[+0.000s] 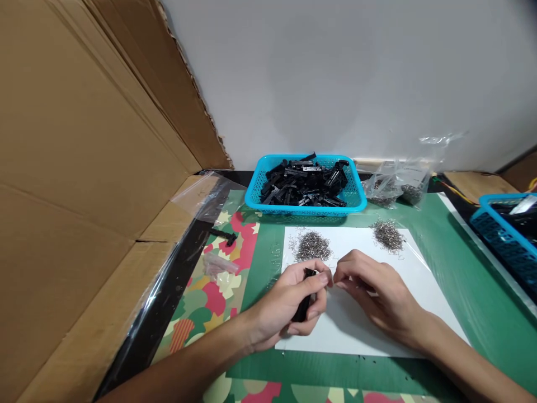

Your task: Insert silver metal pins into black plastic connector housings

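My left hand (300, 299) is closed around a narrow black plastic part (302, 307), whose upper end shows between thumb and fingers. Just to its right, my right hand (375, 291) pinches with thumb and forefinger close to the left fingertips. Whatever sits in that pinch is too small to make out. Both hands are over a white sheet of paper (356, 336). Behind the left hand lies a heap of tiny metal pieces (313, 246), and a second heap of small metal pieces (388, 236) is beyond the right hand.
A blue basket (305, 211) of black plastic parts stands at the back, beside clear bags (396, 187) of metal pieces. Another blue basket (499, 235) is at the right edge. A loose black part (224, 236) lies left. Cardboard (84, 168) walls the left side.
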`<state>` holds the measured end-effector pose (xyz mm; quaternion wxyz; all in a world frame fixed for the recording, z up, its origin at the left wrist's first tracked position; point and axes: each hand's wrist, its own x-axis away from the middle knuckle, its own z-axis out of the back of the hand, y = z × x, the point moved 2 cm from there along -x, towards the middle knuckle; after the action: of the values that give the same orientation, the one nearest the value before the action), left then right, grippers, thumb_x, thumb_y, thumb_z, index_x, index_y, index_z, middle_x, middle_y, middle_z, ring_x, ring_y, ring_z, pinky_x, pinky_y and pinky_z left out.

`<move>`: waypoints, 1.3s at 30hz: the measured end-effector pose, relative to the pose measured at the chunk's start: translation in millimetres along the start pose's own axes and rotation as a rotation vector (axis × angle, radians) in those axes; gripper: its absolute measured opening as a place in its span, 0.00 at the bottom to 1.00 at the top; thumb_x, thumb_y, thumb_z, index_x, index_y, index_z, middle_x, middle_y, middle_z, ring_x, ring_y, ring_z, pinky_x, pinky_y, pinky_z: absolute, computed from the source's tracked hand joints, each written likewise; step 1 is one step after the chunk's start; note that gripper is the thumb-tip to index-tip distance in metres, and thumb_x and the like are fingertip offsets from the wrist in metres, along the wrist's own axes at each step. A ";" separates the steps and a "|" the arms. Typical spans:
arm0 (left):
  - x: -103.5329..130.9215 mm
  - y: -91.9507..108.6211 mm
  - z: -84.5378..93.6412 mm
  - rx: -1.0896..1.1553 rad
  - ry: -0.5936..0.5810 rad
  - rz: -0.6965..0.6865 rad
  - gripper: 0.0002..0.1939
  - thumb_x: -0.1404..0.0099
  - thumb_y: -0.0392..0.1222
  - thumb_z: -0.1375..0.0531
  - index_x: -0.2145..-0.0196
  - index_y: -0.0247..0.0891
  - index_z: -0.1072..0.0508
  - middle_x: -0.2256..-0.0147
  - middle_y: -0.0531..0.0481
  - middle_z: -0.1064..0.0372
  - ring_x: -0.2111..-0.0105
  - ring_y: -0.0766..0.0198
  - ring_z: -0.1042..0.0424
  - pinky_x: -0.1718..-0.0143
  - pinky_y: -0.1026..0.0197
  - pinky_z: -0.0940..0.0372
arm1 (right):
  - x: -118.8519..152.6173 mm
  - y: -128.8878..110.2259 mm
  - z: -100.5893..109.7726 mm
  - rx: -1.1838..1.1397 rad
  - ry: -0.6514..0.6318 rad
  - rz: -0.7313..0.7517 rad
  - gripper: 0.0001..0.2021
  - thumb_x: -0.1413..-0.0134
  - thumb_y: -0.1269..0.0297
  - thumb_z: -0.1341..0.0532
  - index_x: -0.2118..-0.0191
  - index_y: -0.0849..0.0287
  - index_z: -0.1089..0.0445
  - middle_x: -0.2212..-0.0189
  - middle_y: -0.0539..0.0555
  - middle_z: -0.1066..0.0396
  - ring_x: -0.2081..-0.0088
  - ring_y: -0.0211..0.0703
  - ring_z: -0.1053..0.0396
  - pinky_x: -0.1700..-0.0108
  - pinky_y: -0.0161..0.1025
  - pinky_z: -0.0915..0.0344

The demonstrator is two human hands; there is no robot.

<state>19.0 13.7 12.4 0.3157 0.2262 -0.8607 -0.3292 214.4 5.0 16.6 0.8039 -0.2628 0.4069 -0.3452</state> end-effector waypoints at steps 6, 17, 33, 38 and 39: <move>-1.1 2.6 -0.4 -0.199 0.114 -0.189 0.15 0.25 0.55 0.36 0.59 0.43 0.33 0.82 0.65 0.43 0.88 0.76 0.55 0.88 0.74 0.57 | -4.5 2.2 5.2 -0.191 -0.007 -0.308 0.08 0.27 0.62 0.38 0.59 0.54 0.22 0.63 0.54 0.27 0.65 0.42 0.30 0.69 0.37 0.36; 4.9 -1.5 1.0 -0.484 0.283 -0.339 0.16 0.24 0.56 0.37 0.60 0.40 0.29 0.81 0.62 0.41 0.80 0.71 0.45 0.79 0.70 0.51 | -3.7 -0.9 -0.8 -0.276 0.033 -0.390 0.11 0.29 0.58 0.37 0.61 0.54 0.19 0.66 0.54 0.26 0.68 0.42 0.32 0.71 0.38 0.39; 0.1 -6.5 3.1 -0.175 0.237 -0.334 0.14 0.20 0.47 0.40 0.43 0.41 0.37 0.65 0.54 0.28 0.70 0.69 0.33 0.68 0.66 0.41 | 2.9 0.7 1.8 0.166 0.238 -0.076 0.05 0.32 0.74 0.36 0.59 0.58 0.24 0.71 0.49 0.28 0.78 0.33 0.39 0.77 0.33 0.41; -4.1 -1.4 1.1 0.060 0.161 -0.405 0.23 0.27 0.47 0.32 0.41 0.36 0.32 0.55 0.46 0.26 0.60 0.64 0.25 0.56 0.62 0.32 | 6.4 1.5 5.2 0.444 0.292 0.099 0.08 0.34 0.79 0.36 0.56 0.59 0.27 0.68 0.50 0.22 0.80 0.30 0.41 0.77 0.32 0.42; -4.0 0.1 -0.4 0.084 0.132 -0.385 0.22 0.26 0.49 0.32 0.42 0.33 0.30 0.54 0.44 0.25 0.59 0.62 0.24 0.54 0.60 0.30 | 6.8 1.7 6.1 0.451 0.303 0.087 0.08 0.34 0.79 0.37 0.56 0.58 0.28 0.67 0.50 0.21 0.80 0.30 0.41 0.77 0.32 0.43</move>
<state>22.0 16.0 11.1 0.2926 0.4206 -0.7920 -0.3319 223.0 1.8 15.4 0.7861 -0.0050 0.4463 -0.4276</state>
